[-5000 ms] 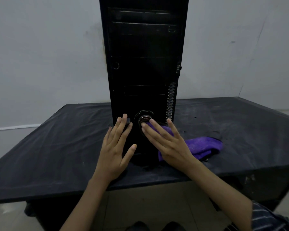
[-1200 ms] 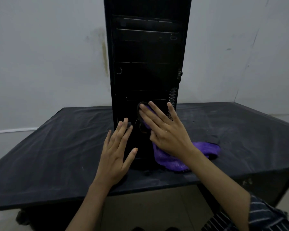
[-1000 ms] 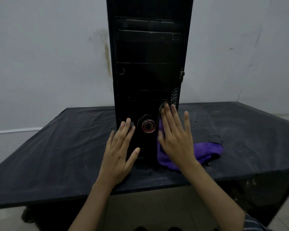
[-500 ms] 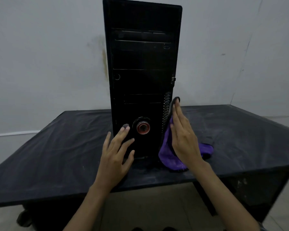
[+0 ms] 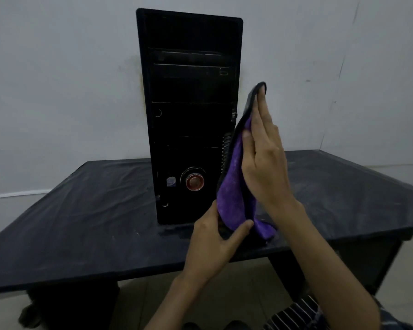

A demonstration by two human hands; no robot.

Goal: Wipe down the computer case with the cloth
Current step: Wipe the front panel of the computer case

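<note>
1. The table (image 5: pixel 81 222), draped in a dark dusty cover, is seen across the lower half of the view; its legs and underside are lost in shadow.
2. The computer case (image 5: pixel 191 115) is stood upright at the table's middle, front panel toward the camera. Only that front is shown. The right side panel, judged to be the surface now being wiped, is hidden, as are the back and top.
3. The cloth (image 5: pixel 234 186), purple with a dark edge, is held against the case's right front edge, at 3 o'clock from the round button (image 5: pixel 194 182). Its lower end is draped down toward the table.
4. The right hand (image 5: pixel 262 163) is laid flat on the cloth, fingers straight and together, pointing toward 12 o'clock. Whether the cloth is pressed fully onto the side panel cannot be told.
5. The left hand (image 5: pixel 215 244), at 6 o'clock from the cloth, is closed on the hanging end, which is pinched between thumb and fingers.
6. For the next move, a stroke along the side panel is judged to be called for, with the loose end kept gathered.
</note>
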